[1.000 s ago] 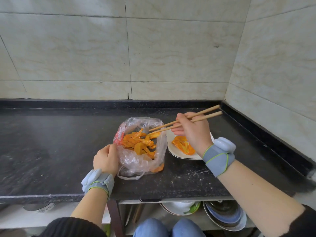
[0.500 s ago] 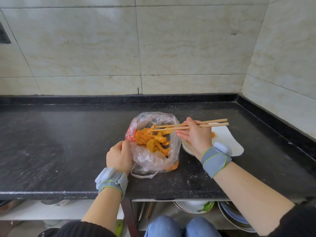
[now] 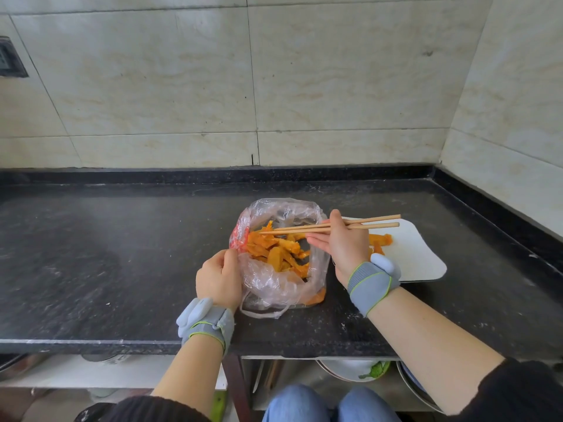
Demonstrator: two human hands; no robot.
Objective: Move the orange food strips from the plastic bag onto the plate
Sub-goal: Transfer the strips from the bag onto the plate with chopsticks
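So here's what we're looking at. The plastic bag sits on the dark surface a bit right of the middle of the frame, mouth open toward us. The pile of orange strips is inside it, mostly in the upper half of the opening.

The left hand is right against the bag's left side. Its fingers are curled and pinching the rim, so it's touching the plastic just below and left of the pile. The right hand is on the bag's right edge, wrapped around a pair of chopsticks. They lie almost flat across the opening and point left. The tips end over the far left of the pile, by the red patch on the plastic. We honestly can't tell if they're gripping a piece or just touching.

The white plate is just beside the bag on the right, partly hidden behind the right hand and its grey wristband. A few strips are already on its left part, peeking out just past the knuckles.

Bottom of the frame: a shelf with stacked dishes under the surface, and knees in jeans.
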